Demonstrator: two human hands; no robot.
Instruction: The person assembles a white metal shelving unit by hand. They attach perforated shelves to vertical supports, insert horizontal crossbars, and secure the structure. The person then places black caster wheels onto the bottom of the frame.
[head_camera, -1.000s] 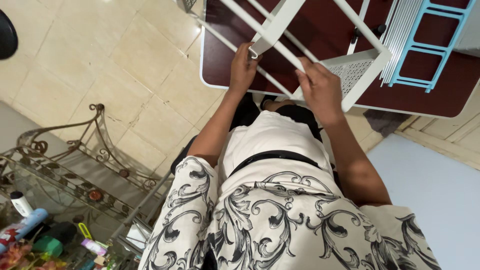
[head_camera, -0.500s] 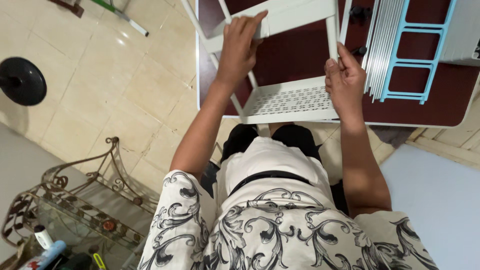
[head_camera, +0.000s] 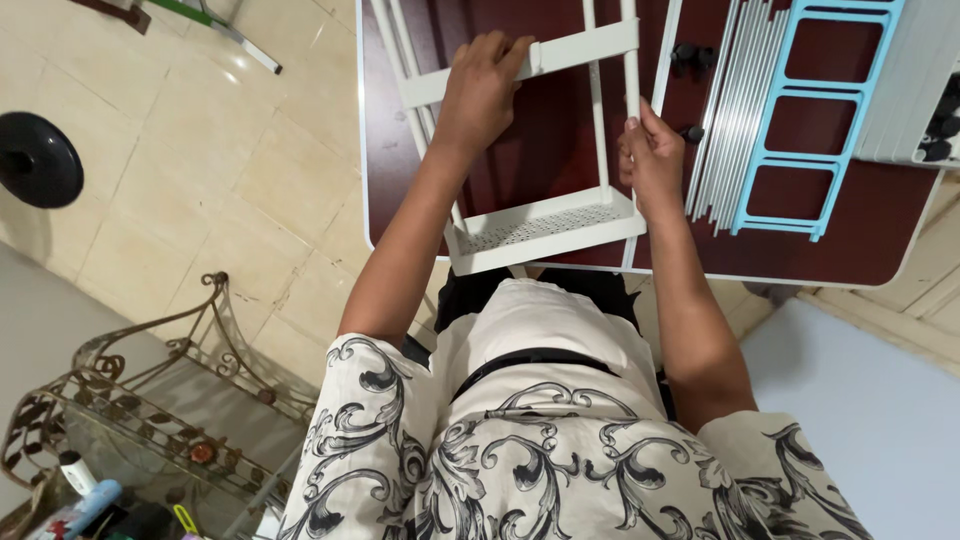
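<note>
A white plastic shelf rack (head_camera: 545, 225) with thin white poles lies on a dark red table (head_camera: 880, 230). My left hand (head_camera: 480, 85) grips a white crossbar (head_camera: 590, 47) of the rack at the far side. Closed around one of the rack's upright white poles (head_camera: 631, 60) near the perforated shelf panel is my right hand (head_camera: 655, 150). The perforated panel overhangs the table's near edge above my lap.
A bundle of white rods (head_camera: 730, 110) and a light blue ladder-shaped frame (head_camera: 810, 120) lie on the table to the right. Small black caps (head_camera: 690, 55) sit by them. A round black base (head_camera: 38, 160) rests on the tiled floor; an ornate metal shelf (head_camera: 150, 410) stands at lower left.
The rack has swung from a diagonal tilt to lie squarely on the table. My left hand has moved up onto the crossbar, and my right hand has shifted onto the pole.
</note>
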